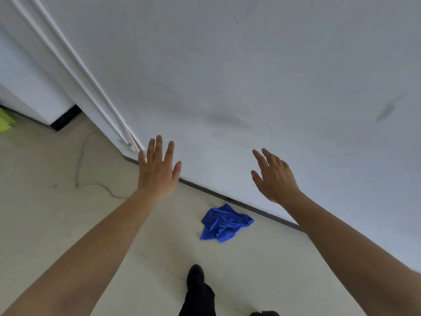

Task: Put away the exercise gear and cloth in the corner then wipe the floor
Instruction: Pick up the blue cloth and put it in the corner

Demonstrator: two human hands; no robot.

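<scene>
A crumpled blue cloth [224,223] lies on the pale floor close to the dark skirting of the white wall. My left hand [157,169] is stretched out above the floor, fingers spread and palm down, holding nothing. Off to the right, my right hand [274,176] hangs in front of the wall, fingers apart and also bare. Both hands are well above and beyond the cloth, one on each side of it. No exercise gear shows near the hands.
The white wall [250,76] runs diagonally from upper left to lower right. A thin grey cable [80,169] trails over the floor at left. A yellow-green object [5,120] sits at the far left edge. My dark shoe and trouser leg [197,290] are at the bottom.
</scene>
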